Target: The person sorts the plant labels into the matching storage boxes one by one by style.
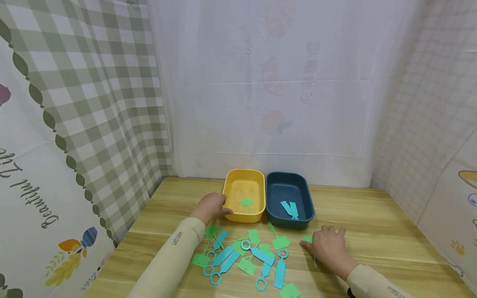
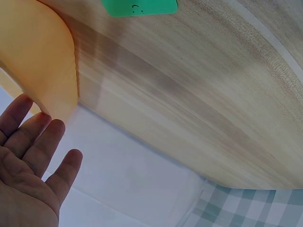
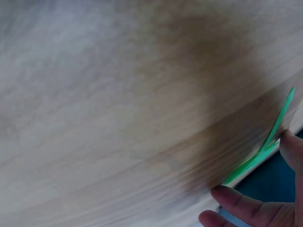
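tag partly hidden by right hand | grip: can't tell | left hand: loose, at yellow bin

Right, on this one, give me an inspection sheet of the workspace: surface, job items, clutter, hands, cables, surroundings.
Surface: wood-grain table.
Job items: yellow bin holds one green piece; dark blue bin holds two blue pieces; loose green tags and blue ring-ended tags lie mixed in front.
Clutter: nothing seen beyond the loose tags.
Hands: left hand touches the yellow bin's rim; right hand has thumb and finger at a separate green tag, firm grip unclear.
Cables: nothing seen.
Surroundings: white printed curtain behind, checked fabric at left.
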Motion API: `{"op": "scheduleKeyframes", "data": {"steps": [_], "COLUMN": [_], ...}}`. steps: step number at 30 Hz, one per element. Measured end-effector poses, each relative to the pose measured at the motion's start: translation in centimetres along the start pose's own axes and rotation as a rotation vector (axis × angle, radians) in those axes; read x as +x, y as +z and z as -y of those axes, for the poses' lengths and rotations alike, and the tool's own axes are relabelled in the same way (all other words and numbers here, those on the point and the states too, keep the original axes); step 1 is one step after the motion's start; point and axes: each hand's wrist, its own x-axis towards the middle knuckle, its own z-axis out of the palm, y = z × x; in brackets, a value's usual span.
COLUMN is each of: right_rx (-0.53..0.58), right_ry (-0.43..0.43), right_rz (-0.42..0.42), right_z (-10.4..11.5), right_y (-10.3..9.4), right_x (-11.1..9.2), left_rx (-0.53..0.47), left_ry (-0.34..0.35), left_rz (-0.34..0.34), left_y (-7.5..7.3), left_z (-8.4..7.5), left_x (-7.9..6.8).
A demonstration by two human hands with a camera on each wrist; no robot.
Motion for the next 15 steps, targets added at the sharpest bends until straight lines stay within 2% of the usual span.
{"op": "scheduleKeyframes", "data": {"steps": [9, 15], "right_rx": [0.053, 0.078], "right_ry": [0.007, 0.022], "right_rz": [-0.023, 0.018], "right_z": [-0.07, -0.14], "right_y": [0.33, 0.15], "right_x": [0.12, 0.20], "left_rx": [-0.011, -0.009], "left_ry": [-0.008, -0.005], "left_rz": [0.001, 0.002], "left_y": [0.05, 0.13], "left_z": [0.04, 0.04], "left_x": [0.00, 0.04]}}
